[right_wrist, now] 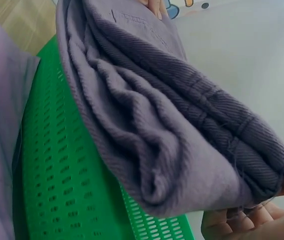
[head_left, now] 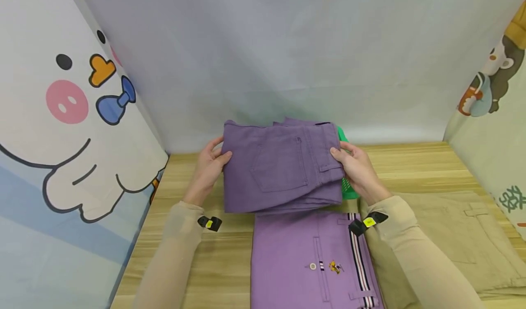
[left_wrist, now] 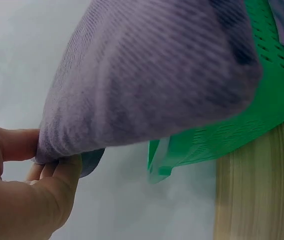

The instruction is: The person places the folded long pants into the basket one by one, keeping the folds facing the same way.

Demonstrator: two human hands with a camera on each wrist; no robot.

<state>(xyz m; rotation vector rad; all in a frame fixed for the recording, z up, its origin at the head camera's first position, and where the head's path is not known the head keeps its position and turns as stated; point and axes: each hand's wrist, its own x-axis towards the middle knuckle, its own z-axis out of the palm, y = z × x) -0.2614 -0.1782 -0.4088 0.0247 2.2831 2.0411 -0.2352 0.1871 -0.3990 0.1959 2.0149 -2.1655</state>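
Observation:
Between both hands hangs a folded pair of dark purple trousers [head_left: 279, 163], its back pocket facing up. My left hand [head_left: 209, 167] pinches the left edge, thumb on top and fingers beneath, as the left wrist view also shows. My right hand [head_left: 357, 167] pinches the waistband end at the right. Under the bundle is a green perforated basket [right_wrist: 67, 165], mostly hidden by the trousers in the head view. The right wrist view shows the folded layers [right_wrist: 146, 130] stacked loosely over the basket.
Lighter purple trousers [head_left: 287, 254] with a striped waistband lie in front on the wooden table [head_left: 197, 272]. Folded khaki trousers [head_left: 444, 240] lie to the right, partly under my right forearm. A pale cloth wall [head_left: 287, 49] stands behind, with printed cloth at both sides.

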